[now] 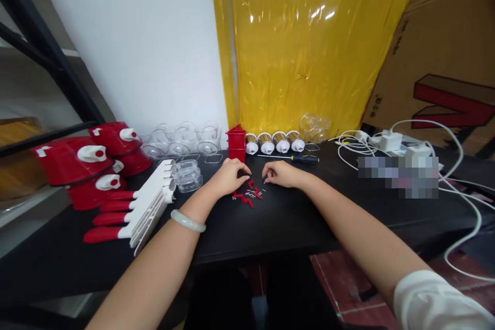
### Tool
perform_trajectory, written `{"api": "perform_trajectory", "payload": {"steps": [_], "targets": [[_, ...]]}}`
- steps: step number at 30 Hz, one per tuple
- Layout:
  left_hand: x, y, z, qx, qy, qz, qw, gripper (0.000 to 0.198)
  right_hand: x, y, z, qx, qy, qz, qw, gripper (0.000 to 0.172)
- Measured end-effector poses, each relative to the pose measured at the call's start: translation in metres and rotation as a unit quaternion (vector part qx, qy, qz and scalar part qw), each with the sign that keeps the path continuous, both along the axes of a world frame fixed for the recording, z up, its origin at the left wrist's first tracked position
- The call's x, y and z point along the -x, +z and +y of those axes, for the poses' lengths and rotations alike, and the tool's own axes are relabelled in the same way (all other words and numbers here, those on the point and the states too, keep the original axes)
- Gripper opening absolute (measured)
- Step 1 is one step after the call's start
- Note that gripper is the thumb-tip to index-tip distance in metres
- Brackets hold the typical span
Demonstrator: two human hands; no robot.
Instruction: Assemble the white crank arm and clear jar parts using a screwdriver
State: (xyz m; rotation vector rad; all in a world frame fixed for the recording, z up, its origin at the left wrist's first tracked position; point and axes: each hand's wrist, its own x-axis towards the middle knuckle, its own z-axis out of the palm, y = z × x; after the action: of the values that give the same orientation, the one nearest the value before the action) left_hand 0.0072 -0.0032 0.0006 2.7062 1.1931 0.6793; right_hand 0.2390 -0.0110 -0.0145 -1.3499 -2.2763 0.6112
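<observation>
My left hand (pixel 231 176) hovers just above the black table with bent fingers; a gap shows between thumb and forefinger, and I see nothing held. Facing it, my right hand (pixel 282 173) has its fingers curled in a pinch by a tiny metallic piece too small to make out. Beneath and between the hands lie several small red zigzag plastic parts (pixel 247 200), mixed with a scatter of little silvery screws (pixel 251 193). Just behind my left hand stands a red plastic container (pixel 236 145). A screwdriver (pixel 305 159) with a dark handle lies behind my right hand.
White-ended grater drums (pixel 266 144) line the back. Clear plastic cups (pixel 183 139) and stacked clear rings (pixel 188 175) sit left of them. Red-handled white parts (pixel 145 211) and red housings (pixel 75 160) occupy the left side. White cables (pixel 460 144) tangle at right.
</observation>
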Motion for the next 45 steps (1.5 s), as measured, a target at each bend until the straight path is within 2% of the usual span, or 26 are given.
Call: {"api": "perform_trajectory", "payload": {"steps": [8, 16, 25, 31, 36, 45], "targets": [[-0.0062, 0.0037, -0.0096, 0.021, -0.012, 0.019, 1.000, 0.016, 0.0019, 0.0053, -0.0042, 0.003, -0.007, -0.015, 1.000, 0.027], [-0.0067, 0.0017, -0.0073, 0.010, -0.019, 0.027, 0.999, 0.020, -0.0010, 0.0051, -0.0038, -0.019, 0.007, -0.032, 0.999, 0.036], [-0.0074, 0.0006, -0.0050, 0.015, -0.020, 0.030, 0.999, 0.018, -0.0012, 0.0076, -0.0052, -0.029, 0.014, -0.046, 0.998, 0.033], [-0.0075, -0.0003, -0.0036, 0.016, -0.030, 0.030, 0.999, 0.017, -0.0010, 0.0092, -0.0050, -0.062, 0.005, -0.068, 0.996, 0.031], [-0.0083, 0.0004, -0.0036, 0.021, -0.034, 0.024, 0.999, 0.014, -0.0013, 0.0095, -0.0035, -0.078, 0.021, -0.048, 0.996, 0.026], [-0.0076, -0.0020, -0.0015, 0.020, -0.018, 0.025, 0.999, 0.018, -0.0034, 0.0094, -0.0014, -0.041, 0.007, -0.010, 0.999, 0.025]]}}
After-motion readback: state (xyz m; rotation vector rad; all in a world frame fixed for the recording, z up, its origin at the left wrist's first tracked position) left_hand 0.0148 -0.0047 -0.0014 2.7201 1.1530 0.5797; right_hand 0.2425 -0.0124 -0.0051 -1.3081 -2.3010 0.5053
